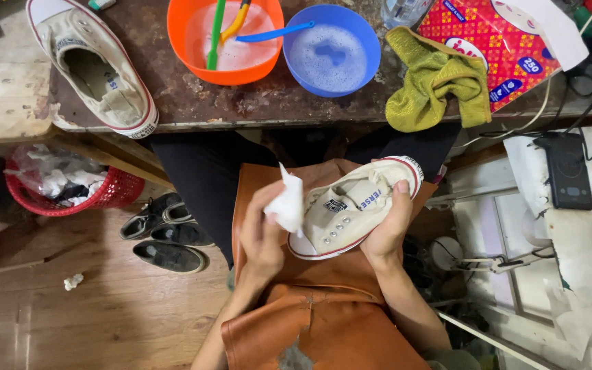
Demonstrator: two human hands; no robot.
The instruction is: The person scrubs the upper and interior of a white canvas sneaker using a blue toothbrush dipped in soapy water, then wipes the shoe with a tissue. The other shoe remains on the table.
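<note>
Head view, looking down over an orange leather apron (323, 322) across the lap. Right hand (386, 229) wrapped around a cream canvas sneaker (351, 209) from below, thumb pressed on its side near the red-striped toe, shoe tilted on its side above the lap. Left hand (263, 229) closed on a crumpled white tissue (288, 202), held against the sneaker's heel end. On the worn table (193, 103) ahead: a second, matching sneaker (94, 65) at the left, sole down; an orange bowl (188, 55) of foamy water with brush handles leaning in it; touching it, a blue bowl (328, 58) of suds; a yellow-green cloth (433, 85) lying partly over a red tissue pack (488, 41). Down at the left, a red basket (114, 192) of used tissues and dark shoes (169, 236) on the wooden floor.
</note>
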